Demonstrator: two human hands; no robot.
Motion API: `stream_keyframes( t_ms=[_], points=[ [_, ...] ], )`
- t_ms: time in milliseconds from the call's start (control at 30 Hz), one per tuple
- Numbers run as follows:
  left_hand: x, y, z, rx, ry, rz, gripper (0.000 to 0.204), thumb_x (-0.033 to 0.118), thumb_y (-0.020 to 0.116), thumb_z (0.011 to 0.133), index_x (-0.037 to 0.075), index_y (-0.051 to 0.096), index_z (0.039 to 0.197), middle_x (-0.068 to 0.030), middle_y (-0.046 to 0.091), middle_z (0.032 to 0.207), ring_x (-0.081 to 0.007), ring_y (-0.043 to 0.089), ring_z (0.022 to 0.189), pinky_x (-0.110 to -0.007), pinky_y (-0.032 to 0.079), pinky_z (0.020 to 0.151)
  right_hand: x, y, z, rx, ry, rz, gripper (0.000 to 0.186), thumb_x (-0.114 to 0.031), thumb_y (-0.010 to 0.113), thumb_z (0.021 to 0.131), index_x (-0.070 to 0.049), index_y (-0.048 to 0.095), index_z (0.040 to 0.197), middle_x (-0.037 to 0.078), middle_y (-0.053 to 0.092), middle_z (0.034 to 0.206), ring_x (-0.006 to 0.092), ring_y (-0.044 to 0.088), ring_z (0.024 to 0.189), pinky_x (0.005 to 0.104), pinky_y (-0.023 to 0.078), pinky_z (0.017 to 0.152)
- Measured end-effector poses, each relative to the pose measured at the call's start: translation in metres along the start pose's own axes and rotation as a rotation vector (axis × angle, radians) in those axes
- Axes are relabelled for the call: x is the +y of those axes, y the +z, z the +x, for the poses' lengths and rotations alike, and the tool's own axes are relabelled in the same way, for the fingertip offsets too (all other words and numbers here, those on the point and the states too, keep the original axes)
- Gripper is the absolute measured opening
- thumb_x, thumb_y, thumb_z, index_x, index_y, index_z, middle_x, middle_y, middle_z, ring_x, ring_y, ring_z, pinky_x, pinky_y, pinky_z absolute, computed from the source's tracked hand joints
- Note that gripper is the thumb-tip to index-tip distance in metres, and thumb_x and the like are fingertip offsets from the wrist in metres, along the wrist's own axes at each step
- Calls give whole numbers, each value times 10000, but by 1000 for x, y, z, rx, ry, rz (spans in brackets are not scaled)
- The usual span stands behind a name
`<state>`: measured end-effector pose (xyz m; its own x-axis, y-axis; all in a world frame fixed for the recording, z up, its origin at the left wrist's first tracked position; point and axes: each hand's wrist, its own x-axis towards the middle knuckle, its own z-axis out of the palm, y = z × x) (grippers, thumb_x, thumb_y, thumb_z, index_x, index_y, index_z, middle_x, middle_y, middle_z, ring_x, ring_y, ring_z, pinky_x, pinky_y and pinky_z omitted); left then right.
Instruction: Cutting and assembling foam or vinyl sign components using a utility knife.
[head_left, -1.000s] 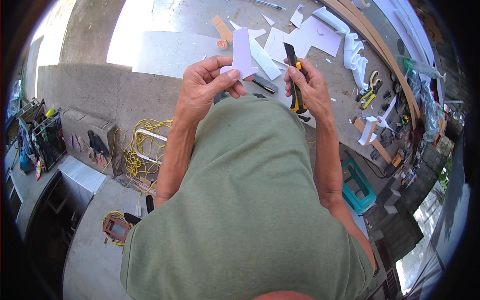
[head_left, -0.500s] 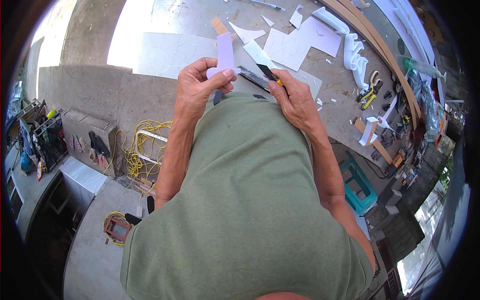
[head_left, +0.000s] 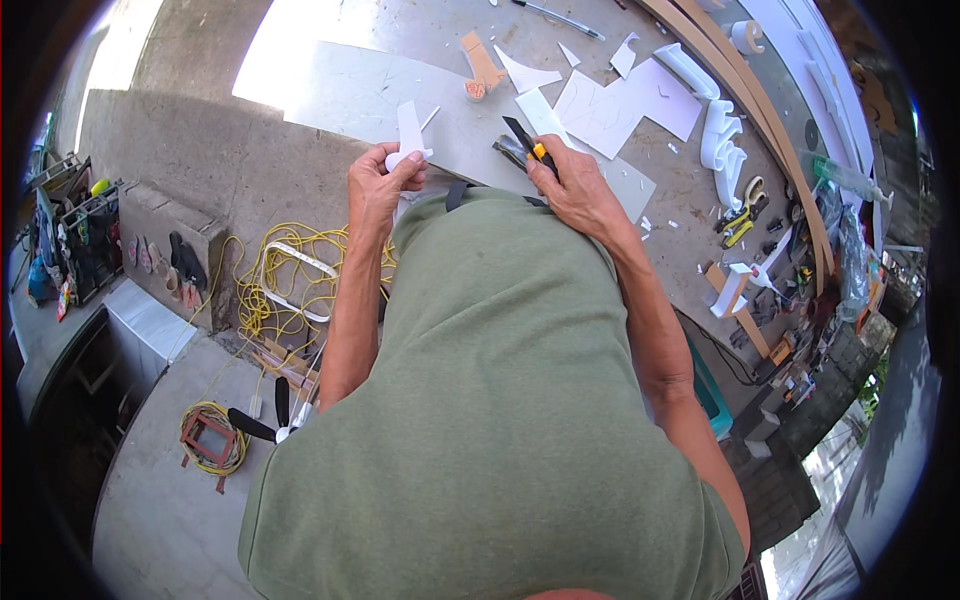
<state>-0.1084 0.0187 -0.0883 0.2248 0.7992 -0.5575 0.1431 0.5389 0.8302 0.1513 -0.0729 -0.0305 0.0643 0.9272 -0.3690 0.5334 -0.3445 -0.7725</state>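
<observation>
Between the thumb and fingers of my left hand [head_left: 378, 185] is a small white flat cut-out piece [head_left: 408, 125], with a narrow shaft and a wider curved foot. My right hand [head_left: 585, 190] is closed around a utility knife [head_left: 541, 153] with a dark blade and a yellow slider; the blade points up and left, apart from the piece. Just left of the knife lies a narrow dark object [head_left: 510, 152] that I cannot make out. A thin white strip [head_left: 430, 118] shows beside the piece. Beyond my hands, a tan cut-out [head_left: 482, 64] lies on the table [head_left: 640, 25].
White sheet offcuts [head_left: 605, 110] and a pen [head_left: 560, 18] lie farther off. At right are white curved shapes [head_left: 722, 140], yellow-handled pliers [head_left: 740, 218] and long brown strips [head_left: 745, 80]. Yellow cord [head_left: 255, 300] lies on the floor at left; a green stool [head_left: 710, 395] stands at right.
My left hand has moved left and slightly down with the white piece, away from the knife. The knife has tilted more upright. The whole view has shifted, uncovering the tan cut-out.
</observation>
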Motion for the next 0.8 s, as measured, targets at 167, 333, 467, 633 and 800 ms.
stream_keyframes(
  t_ms=[167,333,467,633,800],
  points=[
    [-28,-11,4,28,-5,-9,316,127,748,886,-60,642,1117,-133,732,857,-133,677,671,-270,571,634,-3,21,17,-192,29,12,260,-224,559,982,-6,555,1125,257,659,896,433,626,842,488,466,756],
    [-26,-13,0,29,35,-95,316,140,739,897,-60,640,1121,-129,732,877,-138,680,688,-270,571,664,13,31,11,215,-99,-348,334,-274,572,990,-70,549,1253,158,606,954,341,617,889,460,489,759],
    [-19,-13,0,15,68,-172,337,141,740,896,-65,633,1140,-132,731,899,-146,680,694,-278,574,669,59,17,4,432,37,-510,425,-259,608,972,-94,512,1351,133,553,962,292,576,909,434,485,782],
    [-9,-18,6,-62,81,-185,384,123,743,889,-80,609,1187,-135,730,908,-154,686,703,-279,581,666,91,14,1,487,-11,-680,489,-231,648,935,-81,506,1378,164,556,1098,317,564,977,440,481,823],
    [2,-20,12,-78,121,-206,411,62,696,908,-113,552,1251,-170,722,931,-211,728,795,-292,608,665,59,20,32,515,-205,-438,577,-219,734,845,-40,517,1349,196,533,1177,348,538,1072,447,469,908]
  ],
)
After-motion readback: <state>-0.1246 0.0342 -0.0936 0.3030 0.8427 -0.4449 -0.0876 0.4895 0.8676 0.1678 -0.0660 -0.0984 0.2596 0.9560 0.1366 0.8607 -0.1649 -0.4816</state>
